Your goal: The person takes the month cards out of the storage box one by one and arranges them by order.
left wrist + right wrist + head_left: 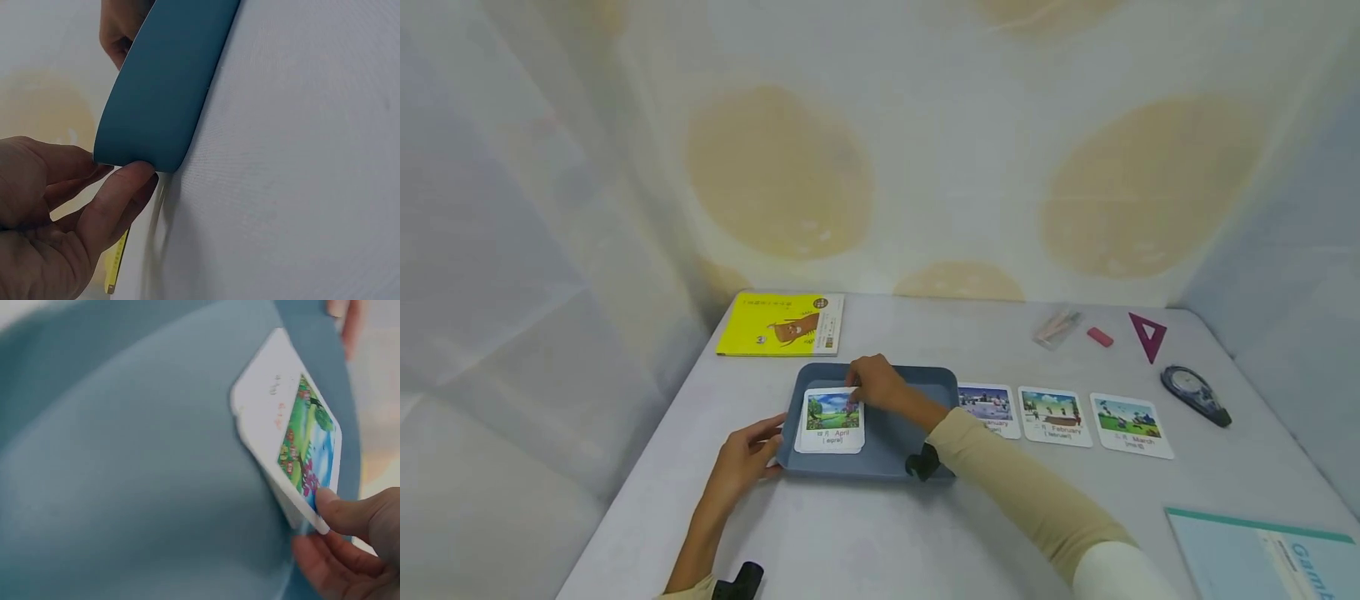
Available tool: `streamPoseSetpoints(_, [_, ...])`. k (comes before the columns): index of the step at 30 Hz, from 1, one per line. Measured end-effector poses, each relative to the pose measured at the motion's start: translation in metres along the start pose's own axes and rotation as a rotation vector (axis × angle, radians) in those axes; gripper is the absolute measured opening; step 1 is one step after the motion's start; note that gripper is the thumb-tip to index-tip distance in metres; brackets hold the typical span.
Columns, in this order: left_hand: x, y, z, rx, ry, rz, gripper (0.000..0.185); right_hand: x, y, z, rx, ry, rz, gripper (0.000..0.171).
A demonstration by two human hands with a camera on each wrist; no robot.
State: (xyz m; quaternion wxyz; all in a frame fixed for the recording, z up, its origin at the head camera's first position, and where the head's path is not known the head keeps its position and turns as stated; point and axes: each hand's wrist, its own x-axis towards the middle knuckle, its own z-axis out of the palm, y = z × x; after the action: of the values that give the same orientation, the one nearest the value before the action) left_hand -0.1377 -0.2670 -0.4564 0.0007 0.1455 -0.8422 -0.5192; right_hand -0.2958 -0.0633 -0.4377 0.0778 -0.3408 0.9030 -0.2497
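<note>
A blue-grey tray point(887, 442) rests on the table, a small stack of picture cards in its left half. On top lies the April card point(831, 421), showing a green landscape with trees. My right hand point(877, 383) pinches the April card by its upper right corner; in the right wrist view the thumb point(344, 512) presses on the picture and the fingers are beneath. That card's edge looks slightly lifted from the cards under it. At the tray's left end my left hand point(741, 462) grips the rim, as the left wrist view shows with its thumb point(119, 194) against the side wall.
Right of the tray lie the January card point(988, 404), February card point(1052, 412) and March card point(1131, 423). A yellow book point(775, 325) is behind. Farther right are a clear packet point(1057, 327), pink eraser point(1100, 337), purple triangle point(1138, 325), dark oval device point(1195, 393) and light-blue notebook point(1240, 554).
</note>
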Motion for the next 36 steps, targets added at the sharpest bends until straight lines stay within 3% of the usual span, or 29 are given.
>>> streamPoseSetpoints(8, [0.0, 0.001, 0.0, 0.024, -0.019, -0.008, 0.04, -0.024, 0.011, -0.049, 0.258, 0.036, 0.059, 0.012])
streamPoseSetpoints(15, [0.002, 0.0, 0.0, 0.034, -0.035, -0.002, 0.041, -0.08, 0.053, -0.111, 0.284, 0.127, 0.101, 0.014])
streamPoseSetpoints(21, [0.003, -0.001, -0.005, 0.06, -0.054, -0.006, 0.043, -0.145, 0.097, -0.14, 0.264, 0.149, 0.264, 0.016])
streamPoseSetpoints(24, [0.003, -0.002, -0.009, 0.074, -0.064, -0.014, 0.045, -0.176, 0.113, -0.141, 0.25, 0.134, 0.361, 0.016])
streamPoseSetpoints(27, [0.003, -0.002, -0.014, 0.081, -0.068, -0.026, 0.046, -0.198, 0.124, -0.131, 0.249, 0.103, 0.389, 0.015])
streamPoseSetpoints(31, [0.002, -0.002, -0.017, 0.081, -0.079, -0.022, 0.047, -0.214, 0.126, -0.107, 0.287, 0.057, 0.378, 0.013])
streamPoseSetpoints(36, [0.005, 0.0, -0.009, 0.067, -0.103, -0.016, 0.046, -0.223, 0.123, -0.083, 0.293, 0.057, 0.407, 0.011])
